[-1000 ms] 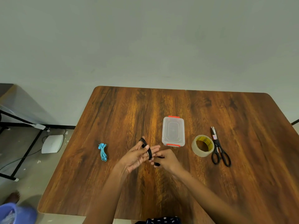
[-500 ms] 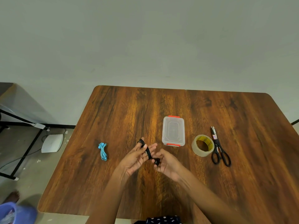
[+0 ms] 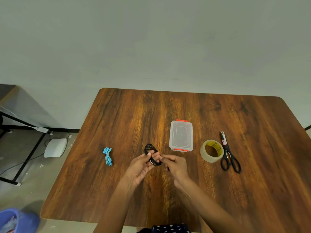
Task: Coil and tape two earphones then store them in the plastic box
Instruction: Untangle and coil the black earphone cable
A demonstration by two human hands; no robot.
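Observation:
A coil of black earphones (image 3: 150, 149) sits in my left hand (image 3: 142, 165), thumb over the loops and fingers curled under them. My right hand (image 3: 176, 165) pinches the coil's right end, where the plug shows. A blue earphone bundle (image 3: 107, 156) lies on the wooden table (image 3: 252, 182) to the left of my hands. The clear plastic box (image 3: 181, 135) with orange clips stands closed just beyond my right hand. A roll of clear tape (image 3: 212, 150) and black scissors (image 3: 229, 154) lie to the box's right.
A white device (image 3: 55, 147) and cables lie on the floor left of the table, beside a black metal frame (image 3: 25, 148). A blue bin (image 3: 16, 221) shows at the bottom left corner. A wall runs behind the table's far edge.
The black coil has come off my straight left fingers and is now bunched between both hands. My right hand moved up to the coil's end.

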